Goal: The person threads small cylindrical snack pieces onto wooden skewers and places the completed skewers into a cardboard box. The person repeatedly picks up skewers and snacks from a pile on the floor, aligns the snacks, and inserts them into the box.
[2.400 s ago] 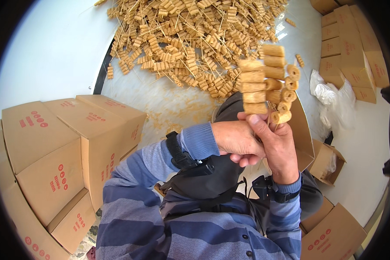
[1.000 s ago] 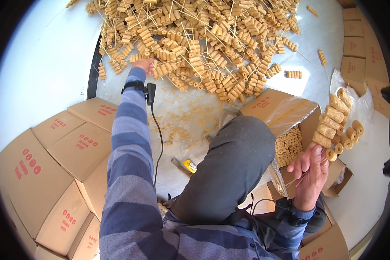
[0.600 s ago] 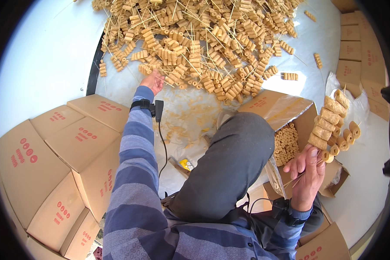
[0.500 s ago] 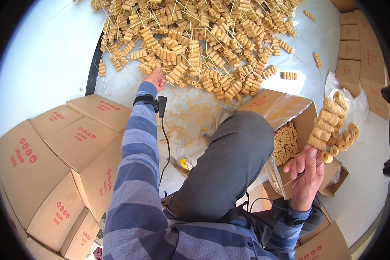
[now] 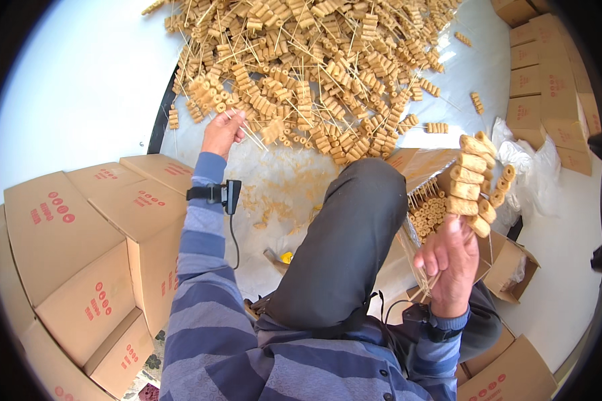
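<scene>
My right hand [image 5: 451, 260] is closed around the thin sticks of several skewers [image 5: 469, 177], each threaded with golden-brown rolled pieces that stand up above my fingers. Beside it, an open carton [image 5: 398, 160] lined with clear plastic holds many such skewers [image 5: 427, 217] packed with their roll ends showing. My left hand [image 5: 223, 134] is at the near left edge of a big heap of skewers [image 5: 301, 80]. Its thumb and fingers pinch the sticks of a few skewers, whose rolls [image 5: 209, 92] lie just beyond the fingertips against the heap.
Closed cardboard boxes [image 5: 100, 227] are stacked at my left, and more boxes [image 5: 548, 93] stand at the far right. A clear plastic bag [image 5: 532, 167] and a small open box [image 5: 512, 271] lie right of my knee. Crumbs [image 5: 281, 194] litter the pale sheet.
My left hand has shifted left and slightly nearer, with sticks now between its fingers. My right hand has moved a little left with its bunch, turning it more upright.
</scene>
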The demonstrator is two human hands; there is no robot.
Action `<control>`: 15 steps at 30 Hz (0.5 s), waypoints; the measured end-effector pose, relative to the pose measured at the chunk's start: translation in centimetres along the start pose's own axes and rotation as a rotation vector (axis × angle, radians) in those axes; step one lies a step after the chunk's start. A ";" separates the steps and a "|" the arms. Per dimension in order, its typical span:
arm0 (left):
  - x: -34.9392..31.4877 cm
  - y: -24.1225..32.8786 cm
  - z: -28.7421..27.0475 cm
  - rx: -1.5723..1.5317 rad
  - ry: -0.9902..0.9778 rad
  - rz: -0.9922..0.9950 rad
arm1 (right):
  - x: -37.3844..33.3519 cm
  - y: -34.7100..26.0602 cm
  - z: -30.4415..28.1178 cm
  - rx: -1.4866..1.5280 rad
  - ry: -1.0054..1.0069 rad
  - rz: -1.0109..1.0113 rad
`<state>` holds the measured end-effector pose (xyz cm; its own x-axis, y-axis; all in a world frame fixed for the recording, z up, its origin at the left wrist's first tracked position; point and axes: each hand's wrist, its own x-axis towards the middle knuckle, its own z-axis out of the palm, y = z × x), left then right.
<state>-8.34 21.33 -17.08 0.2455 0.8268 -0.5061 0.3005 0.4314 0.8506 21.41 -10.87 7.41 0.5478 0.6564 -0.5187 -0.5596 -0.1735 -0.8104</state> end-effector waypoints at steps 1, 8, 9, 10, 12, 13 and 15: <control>-0.9 1.8 0.2 -0.012 -0.054 0.139 | -0.5 -0.1 0.3 -0.019 -0.006 -0.001; -6.7 13.7 5.1 -0.234 -0.204 0.212 | -5.5 -1.9 -0.2 -0.010 -0.180 0.046; -8.8 15.2 6.0 -0.285 -0.294 0.202 | -5.9 -1.9 -0.3 -0.030 -0.160 0.063; -11.2 16.5 7.1 -0.345 -0.425 0.217 | -6.1 -1.8 -0.4 -0.084 -0.122 0.072; -16.4 18.2 9.7 -0.420 -0.642 0.224 | -6.4 -1.4 -0.4 -0.029 -0.158 0.014; -18.9 18.5 11.1 -0.389 -0.697 0.177 | -6.4 -1.2 -0.4 -0.005 -0.170 -0.021; -23.6 18.5 13.6 -0.359 -0.827 0.112 | -6.7 -0.8 -0.7 -0.066 -0.233 -0.107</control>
<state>3.91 4.90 8.64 0.8809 0.4076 -0.2405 -0.0362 0.5648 0.8244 18.60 -15.66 11.39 0.4394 0.8237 -0.3584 -0.4601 -0.1363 -0.8773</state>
